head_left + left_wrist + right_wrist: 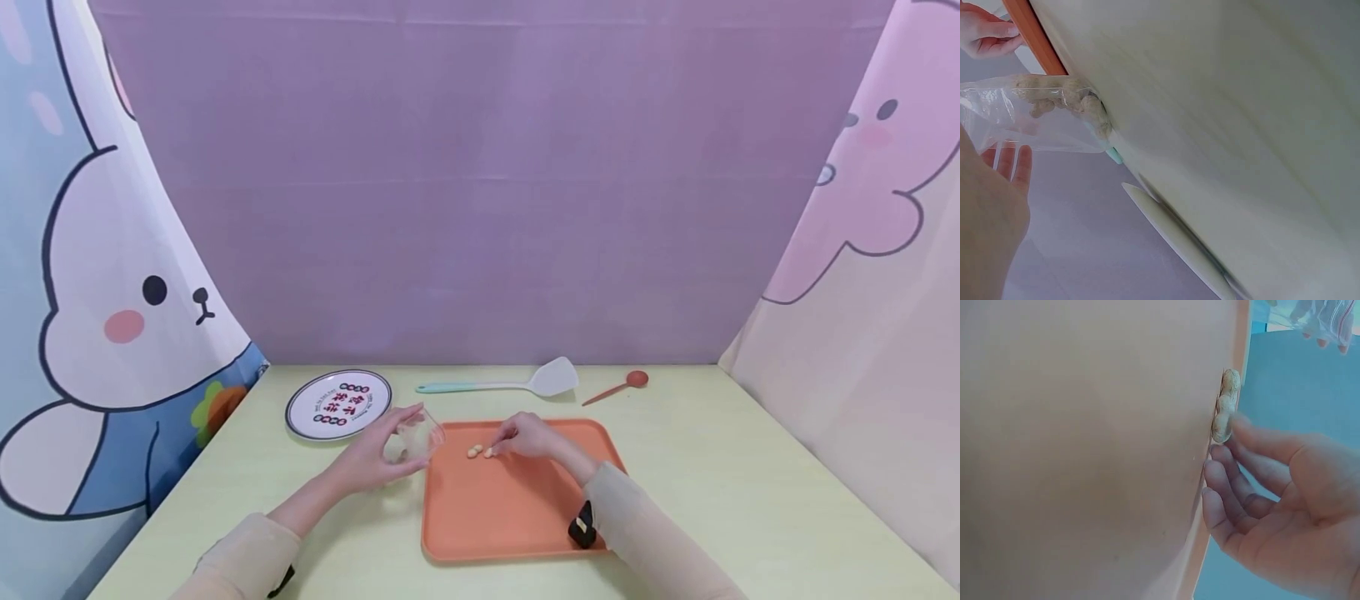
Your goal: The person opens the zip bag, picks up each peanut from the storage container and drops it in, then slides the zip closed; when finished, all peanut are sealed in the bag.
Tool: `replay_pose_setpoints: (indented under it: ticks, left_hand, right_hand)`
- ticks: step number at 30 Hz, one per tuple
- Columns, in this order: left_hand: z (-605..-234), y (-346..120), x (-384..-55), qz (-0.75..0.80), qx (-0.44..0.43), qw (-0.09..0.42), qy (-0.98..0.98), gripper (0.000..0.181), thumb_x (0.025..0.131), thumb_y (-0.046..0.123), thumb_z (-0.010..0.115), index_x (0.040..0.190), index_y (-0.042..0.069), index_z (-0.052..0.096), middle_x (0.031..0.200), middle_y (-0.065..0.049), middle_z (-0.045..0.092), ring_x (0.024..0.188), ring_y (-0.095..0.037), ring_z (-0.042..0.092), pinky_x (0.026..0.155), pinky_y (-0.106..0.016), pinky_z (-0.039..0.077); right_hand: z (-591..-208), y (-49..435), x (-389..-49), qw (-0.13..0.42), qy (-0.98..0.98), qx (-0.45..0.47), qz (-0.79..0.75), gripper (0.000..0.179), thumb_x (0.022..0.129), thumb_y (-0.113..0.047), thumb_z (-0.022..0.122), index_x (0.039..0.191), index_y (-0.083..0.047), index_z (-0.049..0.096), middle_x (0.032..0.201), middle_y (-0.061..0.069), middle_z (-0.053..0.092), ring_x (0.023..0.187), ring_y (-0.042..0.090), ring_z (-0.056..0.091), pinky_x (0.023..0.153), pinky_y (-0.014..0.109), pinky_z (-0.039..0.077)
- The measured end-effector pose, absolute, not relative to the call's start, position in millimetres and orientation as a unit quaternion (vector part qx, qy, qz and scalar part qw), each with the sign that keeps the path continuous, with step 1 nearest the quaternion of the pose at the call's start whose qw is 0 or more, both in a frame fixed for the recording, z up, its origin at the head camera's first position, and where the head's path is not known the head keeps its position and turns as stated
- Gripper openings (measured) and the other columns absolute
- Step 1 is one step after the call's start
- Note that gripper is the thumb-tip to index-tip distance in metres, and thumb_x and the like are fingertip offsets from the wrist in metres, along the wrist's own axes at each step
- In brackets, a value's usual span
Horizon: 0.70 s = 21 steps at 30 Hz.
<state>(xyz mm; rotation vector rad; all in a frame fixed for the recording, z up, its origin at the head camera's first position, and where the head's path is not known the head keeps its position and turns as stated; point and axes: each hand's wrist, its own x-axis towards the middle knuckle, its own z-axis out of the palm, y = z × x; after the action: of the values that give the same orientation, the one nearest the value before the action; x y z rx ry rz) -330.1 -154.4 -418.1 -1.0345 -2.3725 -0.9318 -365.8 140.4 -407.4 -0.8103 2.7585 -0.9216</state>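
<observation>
My left hand (378,454) grips a clear plastic bag (416,437) between thumb and fingers, just left of the orange tray (457,517). Several peanuts (1072,94) lie inside the bag in the left wrist view. My right hand (525,436) is low over the tray's far half, its fingers curled. Thumb and fingers meet at the end of a peanut (1222,427) on the tray; the thumb partly hides the contact. Other peanuts (474,452) lie just left of those fingertips. In the right wrist view, the peanuts appear in a short row.
A white plate (337,406) with red print lies at the back left. Behind the tray is a spatula (555,379) with a pale green handle. A small red spoon (636,380) lies at the back right. A purple curtain (480,208) hangs behind the table.
</observation>
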Motion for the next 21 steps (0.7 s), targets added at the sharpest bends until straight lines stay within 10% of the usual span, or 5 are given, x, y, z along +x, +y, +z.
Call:
replay_pose_setpoints:
  ticks: [21]
  left_hand:
    - [-418.5,-154.0,-328.4,-0.330,-0.366,0.197,-0.847,0.078,0.075,0.035,0.078,0.138,0.004,0.043,0.121,-0.001,0.061,0.108,-0.017,0.058,0.089,-0.033,0.052]
  right_hand:
    - [-408.6,139.9,-365.1,0.066,0.913,-0.265,-0.303,0.007,0.081,-0.013,0.072,0.086,-0.007,0.073,0.080,0.002,0.070,0.064,0.008,0.048,0.056,0.019,0.040]
